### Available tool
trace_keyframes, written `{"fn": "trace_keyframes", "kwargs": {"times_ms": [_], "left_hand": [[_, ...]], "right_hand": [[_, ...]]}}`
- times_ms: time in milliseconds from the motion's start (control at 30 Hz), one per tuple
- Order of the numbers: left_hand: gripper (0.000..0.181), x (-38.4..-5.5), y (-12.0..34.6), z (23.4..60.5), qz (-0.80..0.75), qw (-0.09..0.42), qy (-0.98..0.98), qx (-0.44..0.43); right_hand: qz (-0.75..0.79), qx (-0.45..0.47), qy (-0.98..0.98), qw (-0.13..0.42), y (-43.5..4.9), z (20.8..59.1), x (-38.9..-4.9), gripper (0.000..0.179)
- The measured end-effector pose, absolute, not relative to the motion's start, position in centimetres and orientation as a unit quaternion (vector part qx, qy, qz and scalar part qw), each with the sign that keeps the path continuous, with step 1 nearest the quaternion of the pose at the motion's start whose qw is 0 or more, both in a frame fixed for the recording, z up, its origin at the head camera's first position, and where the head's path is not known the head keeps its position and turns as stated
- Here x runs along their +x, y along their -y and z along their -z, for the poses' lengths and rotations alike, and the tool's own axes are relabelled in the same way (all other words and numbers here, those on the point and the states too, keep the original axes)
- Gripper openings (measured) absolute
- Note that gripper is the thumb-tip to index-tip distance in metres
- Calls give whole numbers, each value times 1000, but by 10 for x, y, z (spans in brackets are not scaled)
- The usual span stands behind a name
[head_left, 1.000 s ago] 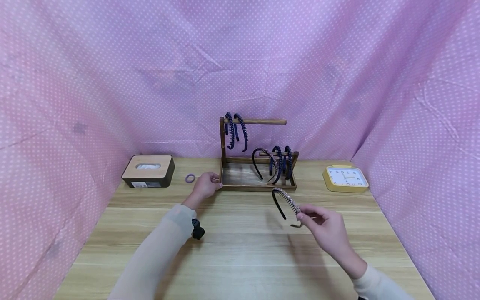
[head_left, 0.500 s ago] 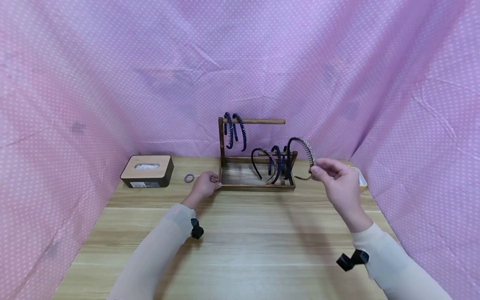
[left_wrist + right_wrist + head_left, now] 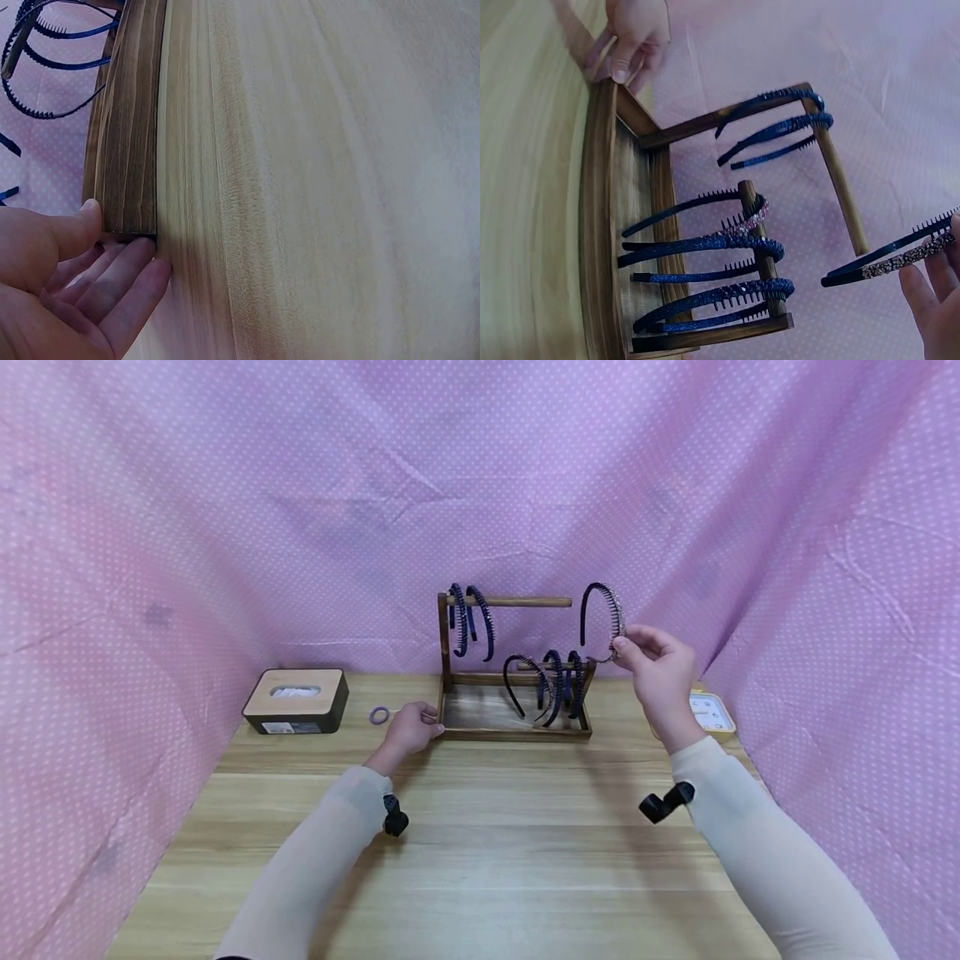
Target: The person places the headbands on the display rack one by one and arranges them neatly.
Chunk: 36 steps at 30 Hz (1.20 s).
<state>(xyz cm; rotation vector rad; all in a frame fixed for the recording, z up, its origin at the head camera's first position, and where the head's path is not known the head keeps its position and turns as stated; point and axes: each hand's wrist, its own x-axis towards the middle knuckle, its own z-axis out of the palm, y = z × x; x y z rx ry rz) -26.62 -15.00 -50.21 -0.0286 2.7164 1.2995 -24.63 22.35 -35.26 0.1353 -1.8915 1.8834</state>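
Observation:
A wooden headband rack (image 3: 517,735) with a tray base and two bars stands at the back of the table. My left hand (image 3: 411,729) grips the tray's left front corner, thumb and fingers at the end in the left wrist view. My right hand (image 3: 660,672) pinches a toothed headband (image 3: 617,610) with sparkling stones, raised just right of the upper bar's free end (image 3: 859,244). Two dark blue headbands (image 3: 780,135) hang on the upper bar. On the lower bar hang two more blue headbands (image 3: 705,292) and one with pinkish stones (image 3: 754,217).
A tissue box (image 3: 296,702) stands at the back left, with a purple ring (image 3: 379,716) between it and my left hand. At the right, a yellow clock (image 3: 712,714) is partly hidden behind my right arm. Pink dotted cloth (image 3: 360,527) surrounds the table.
My right hand has carried the stone-set headband up and away from low over the table front to beside the upper bar's end. The left hand has stayed on the tray corner.

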Motion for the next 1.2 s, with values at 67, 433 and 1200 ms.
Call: {"fn": "trace_keyframes", "kwargs": {"times_ms": [67, 433, 1200], "left_hand": [[33, -267, 150, 501, -432, 66, -899, -10], [34, -267, 149, 500, -435, 71, -898, -9], [31, -268, 149, 502, -437, 66, -897, -12]], "right_hand": [[-687, 37, 688, 231, -222, 352, -254, 21], [-688, 31, 689, 227, -205, 347, -284, 22], [-642, 64, 744, 173, -140, 354, -307, 24]]}}
